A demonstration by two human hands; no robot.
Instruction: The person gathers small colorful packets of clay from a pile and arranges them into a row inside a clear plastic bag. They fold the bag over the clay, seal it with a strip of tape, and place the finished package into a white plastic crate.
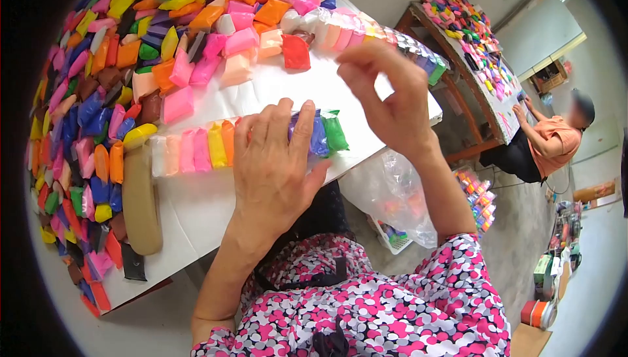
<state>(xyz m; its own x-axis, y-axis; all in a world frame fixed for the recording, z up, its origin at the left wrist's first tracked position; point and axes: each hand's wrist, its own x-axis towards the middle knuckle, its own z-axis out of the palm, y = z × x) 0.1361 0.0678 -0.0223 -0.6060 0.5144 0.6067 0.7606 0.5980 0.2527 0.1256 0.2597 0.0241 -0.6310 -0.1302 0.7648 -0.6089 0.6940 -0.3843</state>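
Observation:
My left hand lies over a row of small wrapped packets on the white tabletop, fingers stretched out and pressing on the middle ones. At the row's left end are pale and pink packets and a yellow packet; a blue packet and a green packet show at its right end. Above the table, to the right of the row, my right hand is raised with its fingers curled toward the thumb. It is slightly blurred, and no packet shows in it. A red packet lies beyond the row.
A heap of colourful packets covers the table's left and far side. A tan block lies near the row's left end. More packets in clear film lie at the back. Right of the table hangs a clear plastic bag. A person works at another table.

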